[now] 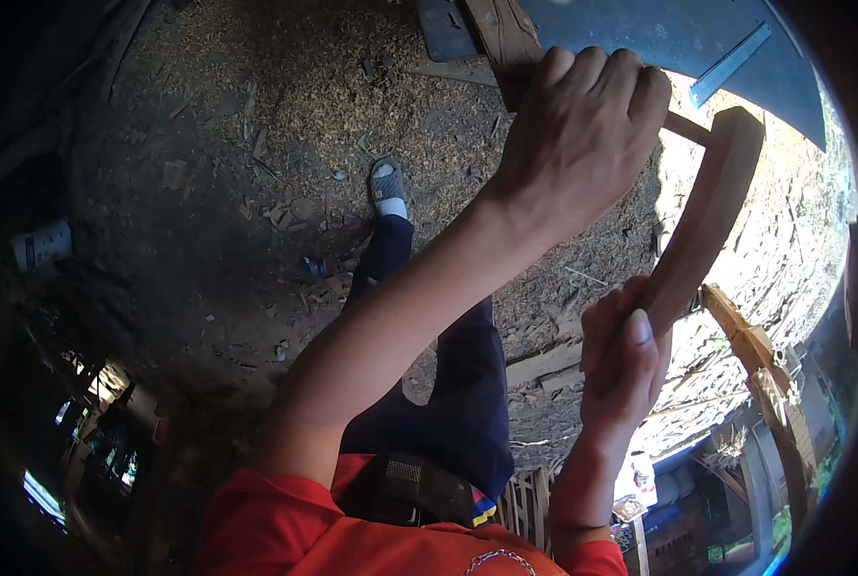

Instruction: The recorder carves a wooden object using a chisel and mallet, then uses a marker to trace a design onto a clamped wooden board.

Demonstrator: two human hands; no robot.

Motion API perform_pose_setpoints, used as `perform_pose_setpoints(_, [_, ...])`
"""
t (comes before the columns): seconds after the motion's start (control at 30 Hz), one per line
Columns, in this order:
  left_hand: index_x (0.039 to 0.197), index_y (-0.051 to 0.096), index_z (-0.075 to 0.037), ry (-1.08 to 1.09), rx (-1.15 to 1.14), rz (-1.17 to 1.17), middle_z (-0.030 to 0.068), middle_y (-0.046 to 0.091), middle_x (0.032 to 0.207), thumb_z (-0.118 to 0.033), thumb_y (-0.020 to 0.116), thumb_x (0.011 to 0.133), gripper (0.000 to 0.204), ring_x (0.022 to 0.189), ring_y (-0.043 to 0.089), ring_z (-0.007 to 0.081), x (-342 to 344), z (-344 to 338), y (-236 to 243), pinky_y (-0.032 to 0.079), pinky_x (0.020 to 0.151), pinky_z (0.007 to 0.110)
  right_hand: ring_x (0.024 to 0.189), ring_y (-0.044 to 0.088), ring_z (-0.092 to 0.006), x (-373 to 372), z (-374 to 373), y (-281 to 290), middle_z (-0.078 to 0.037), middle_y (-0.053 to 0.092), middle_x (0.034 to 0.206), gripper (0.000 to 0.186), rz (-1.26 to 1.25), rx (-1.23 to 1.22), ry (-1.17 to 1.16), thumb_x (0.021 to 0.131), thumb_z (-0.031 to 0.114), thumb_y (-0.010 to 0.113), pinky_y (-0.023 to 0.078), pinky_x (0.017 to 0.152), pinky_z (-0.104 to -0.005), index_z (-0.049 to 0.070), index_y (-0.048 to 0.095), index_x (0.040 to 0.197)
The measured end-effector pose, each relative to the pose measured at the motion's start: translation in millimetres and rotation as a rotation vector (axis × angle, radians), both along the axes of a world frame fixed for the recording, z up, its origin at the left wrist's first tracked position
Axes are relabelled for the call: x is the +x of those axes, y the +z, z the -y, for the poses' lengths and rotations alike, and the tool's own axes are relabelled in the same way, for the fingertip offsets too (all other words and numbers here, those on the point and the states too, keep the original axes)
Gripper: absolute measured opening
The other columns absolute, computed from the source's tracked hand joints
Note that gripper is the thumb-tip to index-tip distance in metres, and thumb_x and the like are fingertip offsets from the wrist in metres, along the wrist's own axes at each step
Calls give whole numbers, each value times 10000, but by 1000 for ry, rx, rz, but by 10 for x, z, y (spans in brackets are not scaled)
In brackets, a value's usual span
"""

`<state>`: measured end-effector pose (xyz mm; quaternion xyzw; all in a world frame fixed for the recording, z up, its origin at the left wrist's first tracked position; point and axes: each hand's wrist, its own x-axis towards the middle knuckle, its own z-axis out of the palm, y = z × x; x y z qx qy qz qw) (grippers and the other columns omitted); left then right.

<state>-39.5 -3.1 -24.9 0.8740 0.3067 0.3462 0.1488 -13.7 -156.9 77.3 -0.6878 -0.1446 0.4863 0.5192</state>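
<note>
My left hand [587,125] is closed, its fingers wrapped over a wooden bar [686,129] that is mostly hidden beneath them. To the right, the bar meets the upper part of a thick wooden piece [707,206]; whether they are fixed together I cannot tell. The fingers of my right hand [626,360] are closed round the lower end of the thick piece, with the thumb along its side. Beyond my left hand, a wooden board [506,38] juts up toward the top edge; its link to the bar is hidden.
Dirt ground [285,144] strewn with wood chips lies below. A dark blue-grey sheet [630,38] bears a metal strip [731,65] at the top right. Rough timber [779,413] stands at the right. My slippered foot [387,187] is left of centre. A pale container [43,246] sits far left.
</note>
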Motion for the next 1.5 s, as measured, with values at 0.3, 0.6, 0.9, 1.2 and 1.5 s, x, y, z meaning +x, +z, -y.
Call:
perform_pose_setpoints(0.3, [963, 576, -15, 37, -6, 36, 94, 572, 841, -145, 574, 883, 153, 761, 539, 199, -4, -19, -5, 393, 723, 370, 480, 376, -64, 72, 56, -61, -16, 473, 668, 455, 41, 133, -419, 936, 456, 516, 285, 433, -227, 30, 493, 1095])
perform_pose_setpoints(0.6, [966, 583, -17, -17, 66, 55, 84, 572, 839, -149, 597, 873, 162, 763, 537, 196, -83, -45, -14, 389, 718, 371, 463, 360, -59, -8, -10, -85, -10, 433, 611, 448, -1, 79, -406, 925, 492, 502, 281, 429, -218, 51, 475, 998])
perform_pose_setpoints(0.9, [921, 558, -80, -211, 0, 46, 31, 541, 824, -173, 714, 797, 219, 764, 541, 173, -200, 125, 37, 373, 687, 335, 554, 283, -74, 227, 211, -74, 11, 347, 603, 336, 382, 14, -626, 1011, 348, 349, 279, 571, -244, 45, 488, 1053])
perform_pose_setpoints(1.2, [812, 548, -97, -358, -68, 54, 12, 516, 761, -235, 741, 768, 242, 686, 526, 158, -284, 392, 94, 387, 638, 318, 527, 305, -77, 18, 392, -207, 11, 364, 639, 356, 5, 96, -421, 1020, 383, 379, 277, 538, -245, 48, 489, 1070])
perform_pose_setpoints(1.5, [1195, 647, -41, 47, -100, 0, 146, 597, 1141, -180, 749, 831, 403, 864, 668, 234, -902, -10, 241, 561, 670, 330, 517, 413, -78, -53, 482, -196, -36, 471, 637, 447, 61, -172, -318, 949, 466, 487, 309, 474, -227, 22, 498, 1002])
